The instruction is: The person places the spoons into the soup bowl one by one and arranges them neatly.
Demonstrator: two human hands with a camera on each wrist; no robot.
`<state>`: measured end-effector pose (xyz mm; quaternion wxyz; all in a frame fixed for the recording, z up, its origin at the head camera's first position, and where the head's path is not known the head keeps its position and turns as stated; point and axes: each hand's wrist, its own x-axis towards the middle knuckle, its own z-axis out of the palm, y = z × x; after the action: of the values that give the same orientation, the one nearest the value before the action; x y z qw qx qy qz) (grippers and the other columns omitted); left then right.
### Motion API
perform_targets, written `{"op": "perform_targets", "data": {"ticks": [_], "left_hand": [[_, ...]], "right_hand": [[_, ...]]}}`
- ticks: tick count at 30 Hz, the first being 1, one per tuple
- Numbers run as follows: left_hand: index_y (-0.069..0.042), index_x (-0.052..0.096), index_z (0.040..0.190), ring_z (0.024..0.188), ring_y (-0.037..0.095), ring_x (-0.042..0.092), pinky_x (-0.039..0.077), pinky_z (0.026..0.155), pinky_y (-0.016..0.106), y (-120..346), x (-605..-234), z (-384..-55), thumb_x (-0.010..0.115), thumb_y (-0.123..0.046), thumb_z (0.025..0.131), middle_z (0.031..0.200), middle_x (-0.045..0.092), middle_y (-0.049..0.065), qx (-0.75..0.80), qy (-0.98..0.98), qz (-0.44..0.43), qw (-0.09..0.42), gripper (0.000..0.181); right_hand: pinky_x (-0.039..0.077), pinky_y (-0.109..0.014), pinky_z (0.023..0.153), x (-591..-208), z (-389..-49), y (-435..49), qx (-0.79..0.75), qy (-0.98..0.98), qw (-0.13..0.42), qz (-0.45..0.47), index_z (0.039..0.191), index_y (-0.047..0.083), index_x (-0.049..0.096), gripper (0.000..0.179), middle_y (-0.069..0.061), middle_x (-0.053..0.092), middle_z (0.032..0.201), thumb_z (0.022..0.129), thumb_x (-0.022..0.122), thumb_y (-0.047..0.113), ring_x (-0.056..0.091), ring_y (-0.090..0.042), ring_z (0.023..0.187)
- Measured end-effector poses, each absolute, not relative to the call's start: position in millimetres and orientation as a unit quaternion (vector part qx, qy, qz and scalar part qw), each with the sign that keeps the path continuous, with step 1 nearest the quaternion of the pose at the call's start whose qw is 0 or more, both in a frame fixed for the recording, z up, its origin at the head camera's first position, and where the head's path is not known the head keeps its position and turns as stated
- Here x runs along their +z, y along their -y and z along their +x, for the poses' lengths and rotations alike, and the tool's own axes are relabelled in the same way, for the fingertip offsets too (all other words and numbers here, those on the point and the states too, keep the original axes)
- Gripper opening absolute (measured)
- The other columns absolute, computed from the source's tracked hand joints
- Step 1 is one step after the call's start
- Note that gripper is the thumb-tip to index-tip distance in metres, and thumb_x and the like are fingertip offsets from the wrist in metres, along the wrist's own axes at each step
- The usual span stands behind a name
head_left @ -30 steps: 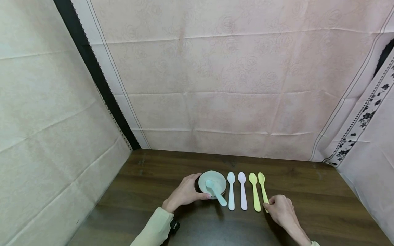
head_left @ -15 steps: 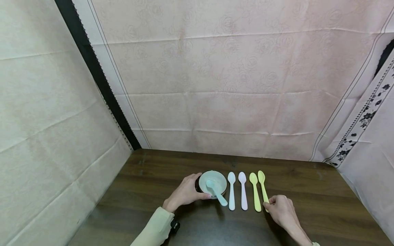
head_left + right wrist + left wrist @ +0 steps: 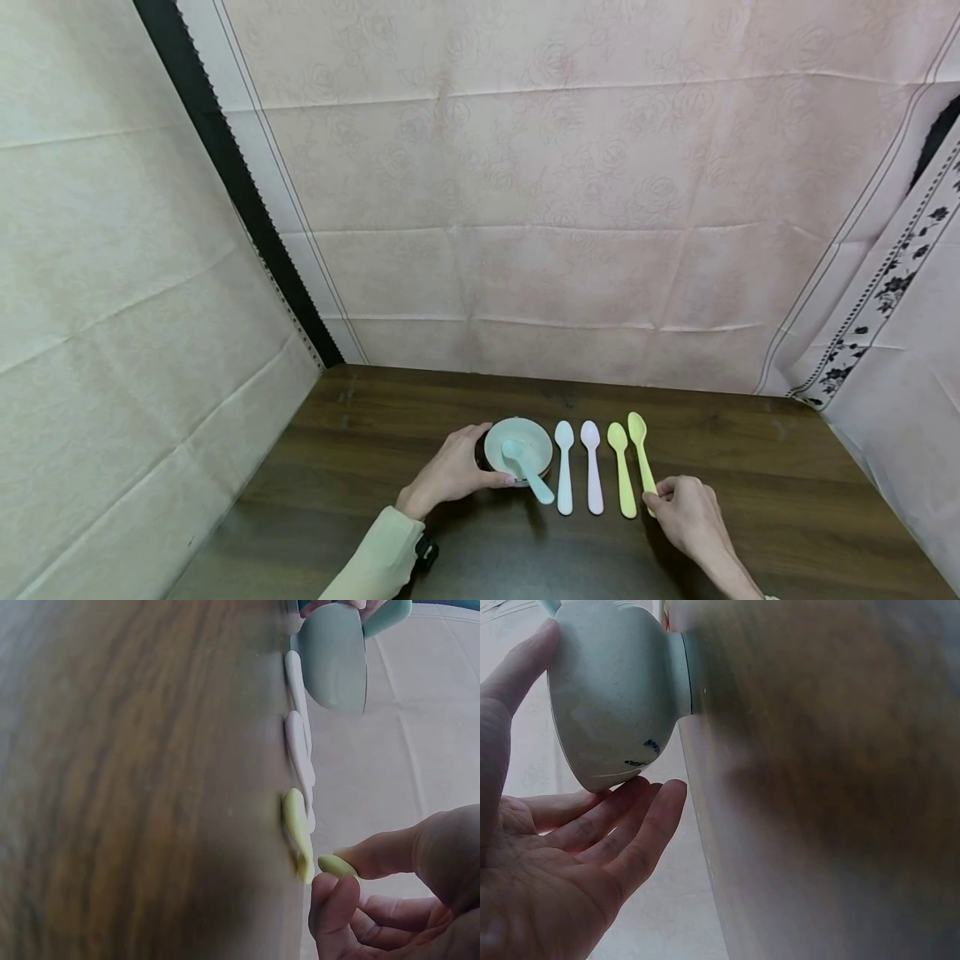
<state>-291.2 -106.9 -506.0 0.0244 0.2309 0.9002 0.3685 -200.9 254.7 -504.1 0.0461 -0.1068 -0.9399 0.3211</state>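
My left hand [image 3: 453, 471] holds a pale green bowl [image 3: 534, 435] by its left side, thumb at the near rim and fingers around the far side. In the left wrist view the bowl [image 3: 611, 690] stands on its foot. A light teal spoon [image 3: 537, 485] rests in it, handle leaning over the near rim. My right hand [image 3: 692, 515] pinches the handle end of a yellow-green spoon [image 3: 642, 457] between thumb and fingers. In the right wrist view that handle end [image 3: 337, 865] is off the table. Another yellow-green spoon [image 3: 624, 479] lies just left of it.
A lilac spoon [image 3: 592, 471] and a pale blue spoon [image 3: 564, 473] lie in a row between the bowl and the yellow-green spoons. The dark wooden table [image 3: 360, 442] ends at a pale cloth backdrop [image 3: 555, 275]. Cloth also hangs at both sides.
The yellow-green spoon in my right hand has shifted slightly away from me, its scoop end a little farther up the view. My left hand and the bowl have stayed in place.
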Motion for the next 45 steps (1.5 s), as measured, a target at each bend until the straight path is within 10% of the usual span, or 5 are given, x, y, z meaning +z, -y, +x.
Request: {"op": "perform_targets", "data": {"ticks": [45], "left_hand": [[0.000, 0.053, 0.158, 0.141, 0.038, 0.061, 0.052, 0.115, 0.059, 107.1, -507.0, -291.4, 0.093, -0.056, 0.083, 0.152, 0.065, 0.019, 0.371, -0.900, 0.228, 0.028, 0.101]], "right_hand": [[0.039, -0.026, 0.064, -471.3, -185.8, -232.5, 0.358, 0.927, 0.061, -0.090, 0.100, 0.011, 0.085, 0.010, 0.003, 0.076, 0.081, 0.098, 0.077, 0.016, 0.053, -0.011, 0.072]]}}
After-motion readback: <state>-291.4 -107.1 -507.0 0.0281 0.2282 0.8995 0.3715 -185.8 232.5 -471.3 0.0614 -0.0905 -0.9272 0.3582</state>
